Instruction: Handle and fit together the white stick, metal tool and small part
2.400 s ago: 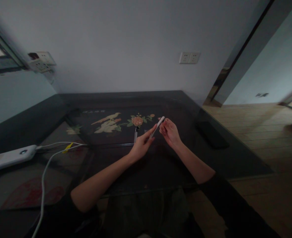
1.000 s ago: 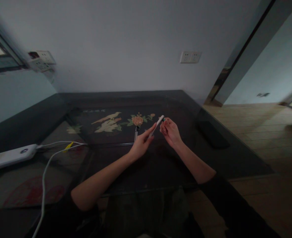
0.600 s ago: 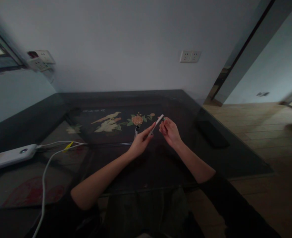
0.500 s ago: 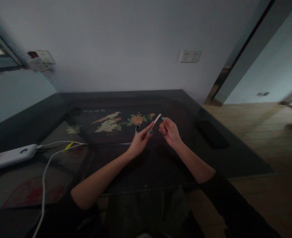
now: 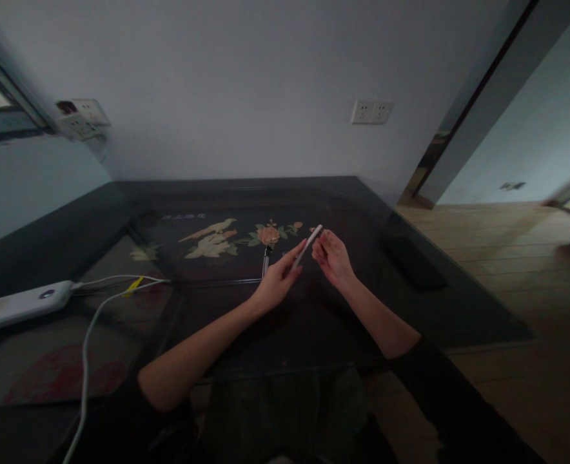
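Observation:
My left hand [image 5: 276, 281] pinches a slim white pen-like stick [image 5: 309, 244] by its lower end and holds it tilted up to the right, above the dark glass-topped table [image 5: 459, 303]. Just right of the stick's upper end is my right hand [image 5: 332, 259], its fingertips curled close to the tip; whether they hold a small piece is too dim to tell. A small dark pen-like object [image 5: 265, 261] lies on the table behind my left hand.
A white power strip [image 5: 19, 307] with white cables [image 5: 89, 335] lies at the left. A dark flat phone-like object [image 5: 412, 261] rests on the table's right side. A bird-and-flower inlay [image 5: 236, 237] shows under the glass. Wall sockets [image 5: 371, 111] are behind; wooden floor at right.
Half a second ago a small green tip showed between the stick's end and my right fingers; now the fingers are back at the end and no green shows. Both arms stay in place.

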{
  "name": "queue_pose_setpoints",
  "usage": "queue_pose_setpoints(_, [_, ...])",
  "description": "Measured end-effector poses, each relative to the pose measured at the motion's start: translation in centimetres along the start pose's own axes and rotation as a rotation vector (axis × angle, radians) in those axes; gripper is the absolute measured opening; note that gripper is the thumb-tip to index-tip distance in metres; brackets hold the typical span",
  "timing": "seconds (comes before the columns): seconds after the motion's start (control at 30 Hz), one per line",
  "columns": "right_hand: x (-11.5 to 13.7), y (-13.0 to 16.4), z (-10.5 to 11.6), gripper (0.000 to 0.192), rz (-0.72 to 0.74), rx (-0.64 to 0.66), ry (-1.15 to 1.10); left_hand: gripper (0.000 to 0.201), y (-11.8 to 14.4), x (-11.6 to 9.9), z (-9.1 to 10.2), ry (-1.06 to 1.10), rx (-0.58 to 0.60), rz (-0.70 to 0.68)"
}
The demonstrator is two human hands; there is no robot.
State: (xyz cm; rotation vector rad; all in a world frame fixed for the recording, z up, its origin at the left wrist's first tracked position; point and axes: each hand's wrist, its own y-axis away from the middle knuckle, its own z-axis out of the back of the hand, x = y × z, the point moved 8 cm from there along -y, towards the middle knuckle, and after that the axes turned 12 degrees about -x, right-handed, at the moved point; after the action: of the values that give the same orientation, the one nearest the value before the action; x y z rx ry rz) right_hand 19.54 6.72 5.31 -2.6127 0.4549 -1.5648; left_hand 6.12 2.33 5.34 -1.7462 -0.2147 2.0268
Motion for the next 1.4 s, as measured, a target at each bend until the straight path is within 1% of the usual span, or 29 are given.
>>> queue_pose_setpoints(0.1, [0.0,0.0,0.0,0.039,-0.006,-0.013,0.007,0.068,-0.4,1.0,0.6,0.040,-0.053,0.098])
queue_pose_setpoints(0.17, [-0.1,0.1,-0.1,0.039,-0.019,0.002,0.020,0.064,-0.9,1.5,1.2,0.024,-0.099,0.123])
queue_pose_setpoints(0.23, [-0.5,0.3,-0.4,0.040,-0.059,0.041,0.048,0.055,-1.3,1.8,1.9,-0.033,-0.145,0.121])
queue_pose_setpoints(0.33, [-1.6,0.9,-1.1,0.043,-0.164,0.120,0.123,0.045,-1.7,1.2,2.8,-0.144,-0.181,0.070])
queue_pose_setpoints(0.5, [-3.4,2.3,-2.0,0.047,-0.297,0.236,0.242,0.038,-1.6,-0.2,3.1,-0.228,-0.184,-0.044])
queue_pose_setpoints(0.6, [-4.0,2.8,-2.3,0.048,-0.326,0.279,0.294,0.028,-1.6,-0.2,3.1,-0.265,-0.174,-0.067])
queue_pose_setpoints(0.67, [-4.3,3.0,-2.5,0.049,-0.325,0.301,0.328,0.016,-1.7,0.0,3.2,-0.305,-0.167,-0.075])
queue_pose_setpoints(0.73, [-4.3,3.1,-2.6,0.050,-0.319,0.317,0.345,0.010,-1.8,0.1,3.4,-0.341,-0.172,-0.084])
queue_pose_setpoints(0.8, [-4.4,3.1,-2.6,0.052,-0.327,0.319,0.342,0.010,-1.9,0.0,3.6,-0.346,-0.190,-0.092])
queue_pose_setpoints(0.9, [-4.4,3.0,-2.3,0.054,-0.343,0.284,0.312,0.015,-1.9,-0.1,4.0,-0.290,-0.241,-0.071])
queue_pose_setpoints(1.07, [-4.3,2.8,-2.1,0.049,-0.342,0.250,0.276,0.026,-2.1,0.1,4.5,-0.160,-0.305,-0.013])
queue_pose_setpoints(1.23, [-4.5,2.9,-2.2,0.044,-0.359,0.272,0.278,0.024,-2.2,0.7,4.1,-0.060,-0.263,0.007])
queue_pose_setpoints(1.4, [-4.3,2.8,-2.3,0.038,-0.320,0.279,0.283,0.025,-2.3,0.7,4.1,-0.037,-0.250,0.031])
